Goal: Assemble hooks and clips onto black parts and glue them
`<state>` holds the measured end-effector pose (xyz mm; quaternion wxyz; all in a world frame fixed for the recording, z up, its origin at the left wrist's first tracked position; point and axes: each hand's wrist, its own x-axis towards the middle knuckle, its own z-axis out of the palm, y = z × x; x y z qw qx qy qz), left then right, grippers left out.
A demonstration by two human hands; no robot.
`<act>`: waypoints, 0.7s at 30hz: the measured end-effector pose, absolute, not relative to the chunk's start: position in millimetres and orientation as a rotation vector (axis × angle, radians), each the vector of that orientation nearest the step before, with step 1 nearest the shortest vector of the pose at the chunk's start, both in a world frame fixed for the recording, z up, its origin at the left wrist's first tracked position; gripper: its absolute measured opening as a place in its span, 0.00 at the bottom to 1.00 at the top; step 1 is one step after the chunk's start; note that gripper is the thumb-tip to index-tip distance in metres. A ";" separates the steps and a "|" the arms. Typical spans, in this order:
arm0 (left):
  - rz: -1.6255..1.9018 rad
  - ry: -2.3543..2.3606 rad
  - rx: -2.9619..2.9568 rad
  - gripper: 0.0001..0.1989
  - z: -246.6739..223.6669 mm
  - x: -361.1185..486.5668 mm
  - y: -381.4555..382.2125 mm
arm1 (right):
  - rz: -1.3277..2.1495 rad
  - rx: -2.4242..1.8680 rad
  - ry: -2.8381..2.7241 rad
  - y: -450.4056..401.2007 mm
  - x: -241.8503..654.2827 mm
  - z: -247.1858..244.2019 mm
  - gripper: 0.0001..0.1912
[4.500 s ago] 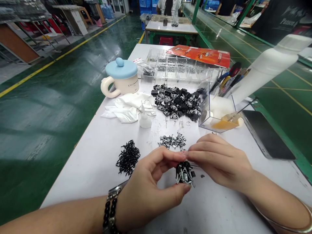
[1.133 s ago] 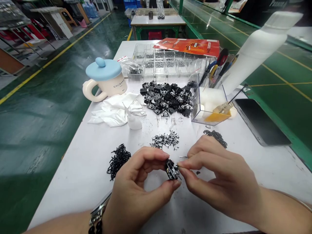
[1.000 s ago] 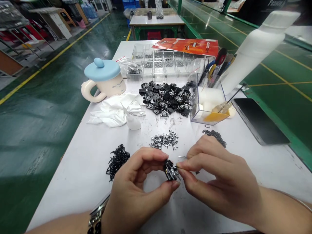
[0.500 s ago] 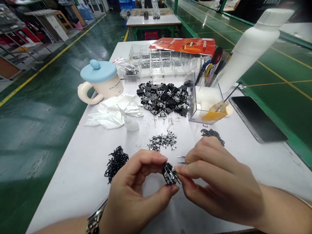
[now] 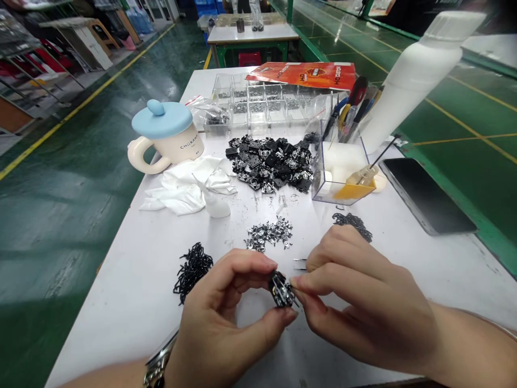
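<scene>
Between the thumb and forefinger of my left hand (image 5: 228, 312) is a small black-and-silver mechanical part (image 5: 281, 290), tilted above the table. My right hand (image 5: 355, 296) meets its right side with thumb and forefinger pinched together; whether a tiny piece sits in that pinch is hidden. Two thin metal tips of tweezers (image 5: 299, 264) stick out leftward from under the curled fingers of the same hand. Just beyond the hands lies a pile of small silver metal pieces (image 5: 270, 234). Black bent pieces (image 5: 194, 272) are heaped left of my left hand, with more dark pieces (image 5: 352, 225) behind my right.
Similar black parts (image 5: 270, 161) form a large pile mid-table. Around it stand a lidded mug (image 5: 173, 143), white cloth (image 5: 186, 188), small white nozzle bottle (image 5: 218, 205), divided clear tray (image 5: 242, 126), clear tool box (image 5: 343, 196), tall white bottle (image 5: 416, 81) and phone (image 5: 428, 196).
The part has turned very slightly between my fingers. Both hands otherwise keep their places, and the view has shifted a little.
</scene>
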<state>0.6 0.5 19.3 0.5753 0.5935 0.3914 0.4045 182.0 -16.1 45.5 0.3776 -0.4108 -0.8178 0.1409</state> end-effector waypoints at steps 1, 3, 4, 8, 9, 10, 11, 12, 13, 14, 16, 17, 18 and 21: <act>0.953 0.916 1.391 0.22 19.1 1.2 0.8 | 0.360 -1.046 -2.088 -16.0 182.0 45.2 0.06; 0.951 0.916 1.385 0.22 18.4 1.9 1.2 | 0.364 -1.041 -2.096 -15.9 182.2 44.6 0.06; 0.948 0.915 1.383 0.22 18.0 2.1 1.2 | 0.368 -1.040 -2.099 -16.0 182.2 44.3 0.05; 0.937 0.901 1.378 0.22 16.0 0.9 0.0 | 0.406 -1.064 -2.084 -16.3 181.4 44.1 0.06; 0.935 0.897 1.375 0.22 15.7 0.3 -0.5 | 0.428 -1.079 -2.071 -16.3 181.0 44.2 0.06; 0.934 0.895 1.370 0.22 15.6 -0.4 -1.0 | 0.456 -1.097 -2.057 -16.3 180.6 44.4 0.06; 0.931 0.895 1.366 0.22 15.7 -1.0 -1.5 | 0.488 -1.114 -2.040 -16.3 180.3 44.5 0.07; 0.929 0.895 1.363 0.22 16.0 -1.6 -1.8 | 0.523 -1.130 -2.023 -16.3 180.0 44.6 0.07; 0.929 0.894 1.362 0.22 16.4 -2.1 -2.0 | 0.552 -1.140 -2.005 -16.2 179.7 44.5 0.07; 0.928 0.892 1.361 0.22 16.8 -2.4 -2.0 | 0.575 -1.145 -1.989 -16.1 179.6 44.3 0.07; 0.929 0.885 1.360 0.21 17.4 -2.2 -1.3 | 0.594 -1.144 -1.981 -15.7 179.5 43.8 0.06; 0.930 0.880 1.358 0.21 17.4 -1.8 -0.7 | 0.592 -1.140 -1.983 -15.5 179.5 43.5 0.06; 0.928 0.875 1.354 0.21 17.2 -1.3 -0.2 | 0.587 -1.137 -1.988 -15.2 179.6 43.5 0.06; 0.912 0.865 1.356 0.22 15.9 -0.2 0.5 | 0.556 -1.144 -2.039 -15.1 180.3 44.3 0.07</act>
